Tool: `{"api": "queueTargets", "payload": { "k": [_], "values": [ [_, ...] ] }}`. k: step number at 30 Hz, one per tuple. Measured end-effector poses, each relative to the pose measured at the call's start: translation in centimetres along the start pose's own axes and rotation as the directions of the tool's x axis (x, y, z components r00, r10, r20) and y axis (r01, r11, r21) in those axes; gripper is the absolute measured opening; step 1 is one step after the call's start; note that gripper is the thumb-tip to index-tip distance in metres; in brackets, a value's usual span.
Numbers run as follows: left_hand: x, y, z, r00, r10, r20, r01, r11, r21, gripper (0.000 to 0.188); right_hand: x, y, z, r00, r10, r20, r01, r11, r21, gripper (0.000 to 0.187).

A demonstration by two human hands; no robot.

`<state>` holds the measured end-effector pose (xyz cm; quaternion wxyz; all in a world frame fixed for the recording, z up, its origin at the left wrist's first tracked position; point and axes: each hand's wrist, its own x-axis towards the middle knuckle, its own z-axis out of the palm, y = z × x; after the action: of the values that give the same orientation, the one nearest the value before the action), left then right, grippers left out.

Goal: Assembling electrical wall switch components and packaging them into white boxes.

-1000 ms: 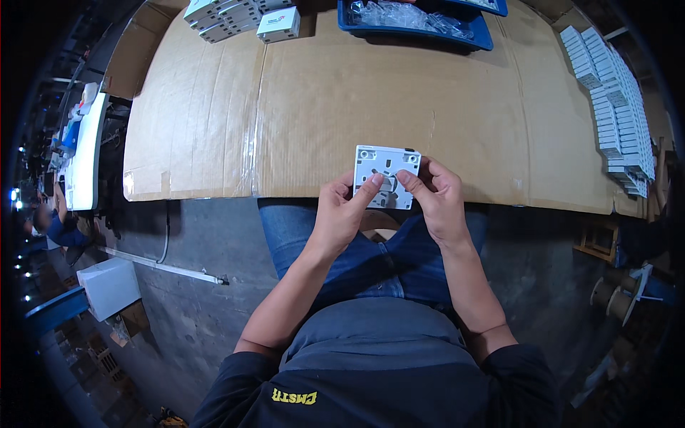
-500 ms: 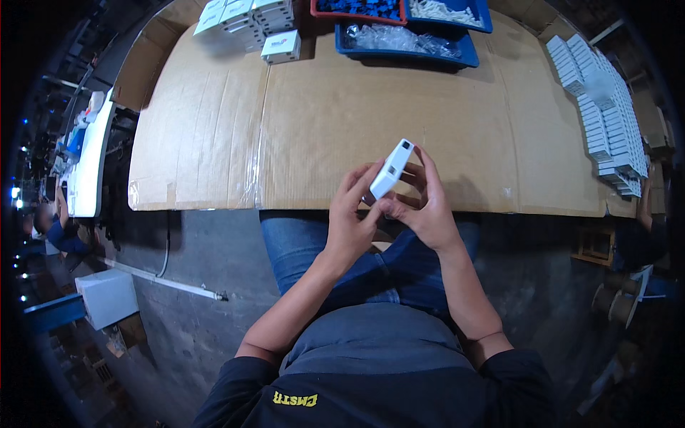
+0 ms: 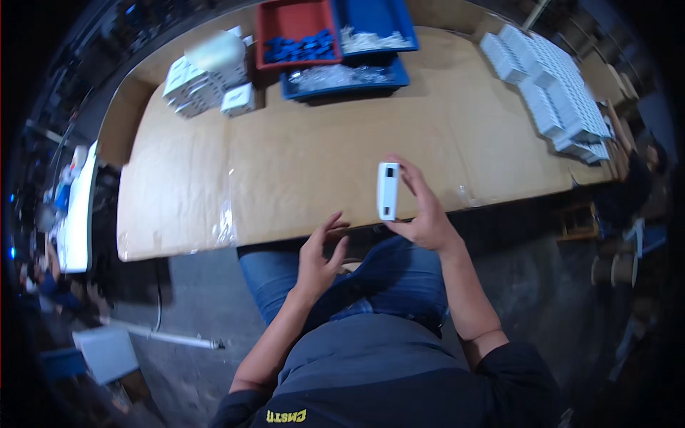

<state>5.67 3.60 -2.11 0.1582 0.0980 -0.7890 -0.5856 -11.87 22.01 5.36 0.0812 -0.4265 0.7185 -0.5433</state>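
**At the front edge of the table (image 3: 307,157), a white case (image 3: 387,191) held by its ends**

The right hand (image 3: 429,222) pinches the slim case between thumb and fingers, thumb at the near end, fingers at the far one, with a narrow side bearing two dark slots facing up. The left hand (image 3: 316,267) is well apart from it, lower and to the left, apparently empty, its fingers half curled and its thumb spread away.

The likeliest mishap is a drop: only one hand steadies the case, so a slack thumb could let it twist and slip. Held so close to the edge, it might land on the jeans (image 3: 270,282) or the floor (image 3: 193,307) rather than on the cardboard top.

Farther out, a lone white box (image 3: 238,100) stands just beside a pile of white boxes (image 3: 207,78); a careless forearm could topple the pile. Beyond the case, a red tray (image 3: 285,21) of blue pieces, a blue tray (image 3: 367,14) of white pieces and a front tray (image 3: 342,93) of clear ones sit crowded together, so a bump could spill or mix them. At far right, close-packed rows of white cases (image 3: 549,85) reach near the table's rim, beside a co-worker (image 3: 628,185); a nudge from either side might push the outermost off.
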Motion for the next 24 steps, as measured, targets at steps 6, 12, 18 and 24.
{"api": "queueTargets", "payload": {
  "k": [6, 12, 18, 24],
  "values": [
    [0.7, -0.3, 0.5, 0.998, -0.056, -0.011, 0.056, 0.998, 0.005, 0.045, -1.5, 4.8, -4.5, 0.97, 0.241, -0.035, -0.242, 0.97, -0.026, 0.094],
    [3.6, -0.4, 4.3, 0.997, -0.071, 0.042, 0.068, 0.996, 0.057, 0.035, -5.7, 11.9, -14.5, 0.862, 0.323, -0.39, -0.358, 0.934, -0.017, 0.095],
    [6.9, -0.1, 7.5, 0.992, 0.076, 0.101, -0.102, 0.953, 0.284, 0.027, -9.2, 17.4, -26.3, 0.534, 0.184, -0.825, -0.528, 0.835, -0.156, 0.09],
    [11.3, 1.3, 11.3, 0.96, 0.226, 0.164, -0.271, 0.898, 0.348, 0.032, -12.6, 24.5, -38.9, 0.214, 0.094, -0.972, -0.54, 0.841, -0.038, 0.095]
  ]
}}
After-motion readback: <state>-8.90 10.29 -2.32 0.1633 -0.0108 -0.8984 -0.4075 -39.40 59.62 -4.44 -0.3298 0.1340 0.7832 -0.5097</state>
